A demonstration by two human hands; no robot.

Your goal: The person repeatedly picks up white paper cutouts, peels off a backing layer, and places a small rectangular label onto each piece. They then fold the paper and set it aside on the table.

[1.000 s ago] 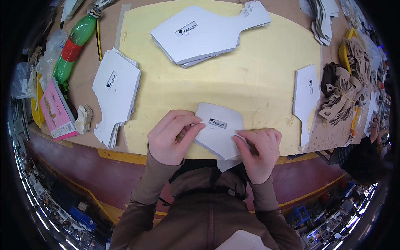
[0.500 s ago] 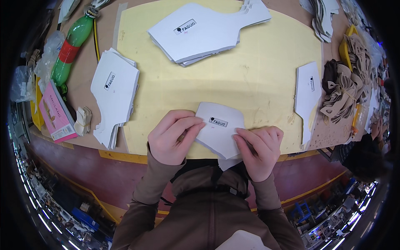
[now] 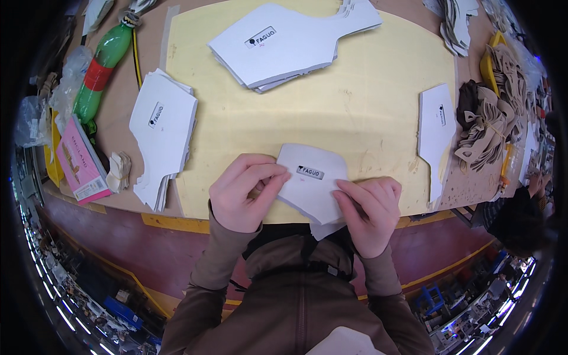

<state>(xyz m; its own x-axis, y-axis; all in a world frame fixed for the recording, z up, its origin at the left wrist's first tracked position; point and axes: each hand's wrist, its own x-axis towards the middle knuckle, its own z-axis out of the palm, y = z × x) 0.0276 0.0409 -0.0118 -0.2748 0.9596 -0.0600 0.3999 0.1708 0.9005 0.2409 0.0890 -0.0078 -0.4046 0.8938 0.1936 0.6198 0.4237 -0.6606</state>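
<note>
Between my hands, near the table's front edge, is a small stack of white cut-out pieces (image 3: 313, 192) with a dark label printed on the top one. My left hand (image 3: 245, 192) pinches its left edge between thumb and fingers. At the right edge, my right hand (image 3: 373, 213) pinches it the same way. One piece sticks out below the stack, past the table edge. Larger white cut-out stacks with similar labels lie at the back (image 3: 284, 50) and left (image 3: 163, 130). A narrower white stack (image 3: 435, 127) lies to the right.
The yellow table sheet (image 3: 236, 124) spreads under the stacks. On the left are a green bottle (image 3: 109, 56) with a red label, a pink notebook (image 3: 83, 163) and a small banded bundle (image 3: 119, 171). Tied brown cut-outs (image 3: 488, 127) crowd the right, beside a yellow tray (image 3: 492, 65). A person (image 3: 512, 219) is at far right.
Almost nothing differs. The view has shifted very slightly, and both hands keep their pinch on the white pieces.
</note>
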